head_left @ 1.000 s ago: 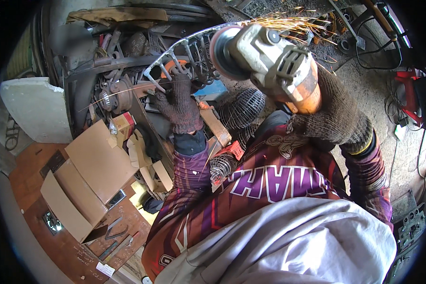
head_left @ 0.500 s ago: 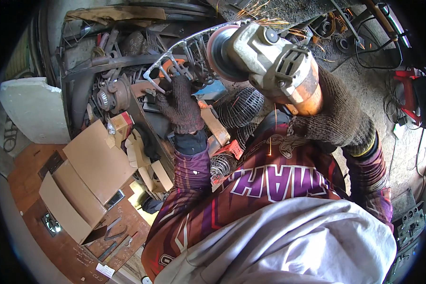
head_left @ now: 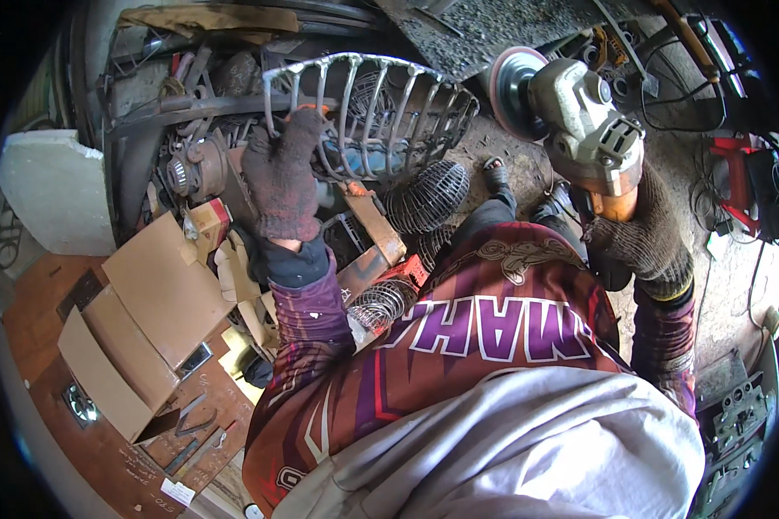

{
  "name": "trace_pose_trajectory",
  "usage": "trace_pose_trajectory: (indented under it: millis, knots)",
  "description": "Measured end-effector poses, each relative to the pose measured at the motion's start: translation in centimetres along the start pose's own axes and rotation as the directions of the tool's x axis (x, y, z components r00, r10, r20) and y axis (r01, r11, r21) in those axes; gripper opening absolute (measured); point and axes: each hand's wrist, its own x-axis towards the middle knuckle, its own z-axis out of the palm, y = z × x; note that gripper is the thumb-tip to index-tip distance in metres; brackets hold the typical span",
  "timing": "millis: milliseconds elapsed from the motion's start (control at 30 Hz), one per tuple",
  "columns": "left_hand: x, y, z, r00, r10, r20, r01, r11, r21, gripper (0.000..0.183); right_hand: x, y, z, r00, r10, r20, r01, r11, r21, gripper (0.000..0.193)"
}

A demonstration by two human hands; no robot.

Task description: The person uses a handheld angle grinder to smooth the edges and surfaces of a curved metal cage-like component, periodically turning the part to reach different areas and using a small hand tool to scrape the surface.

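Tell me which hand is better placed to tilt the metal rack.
Left, I'd judge: the left hand appears to grip the metal rack by its left end, while the right hand is taken up by the grinder, held clear of the rack.

Brown knit gloves (head_left: 284,177); maroon-purple jersey (head_left: 433,359) with white-edged lettering (head_left: 504,329); grey cloth (head_left: 528,445); apparently dark sandals (head_left: 494,166).

1. I see the grinder (head_left: 584,121) at the upper right of my frame, grey-headed and orange-bodied, tilted, its round disc (head_left: 518,91) toward the left.
2. I have the metal basket (head_left: 355,58) at upper centre, curved, silvery, open-ribbed.
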Motion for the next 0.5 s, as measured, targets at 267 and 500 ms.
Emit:
trace_pose_trajectory:
  millis: [267,500]
  knots:
    - [-5.5,-12.2,7.2,0.990,-0.033,-0.139,0.037,0.999,0.027,0.027,-1.1,-1.1,-0.5,0.963,0.266,0.035,-0.263,0.962,-0.071,0.088]
    - [-5.9,-18.8,10.1,0.912,0.340,0.228,-0.351,0.363,0.863,0.025,2.1,-3.1,0.5,0.934,0.341,0.111,-0.322,0.933,-0.161,0.096]
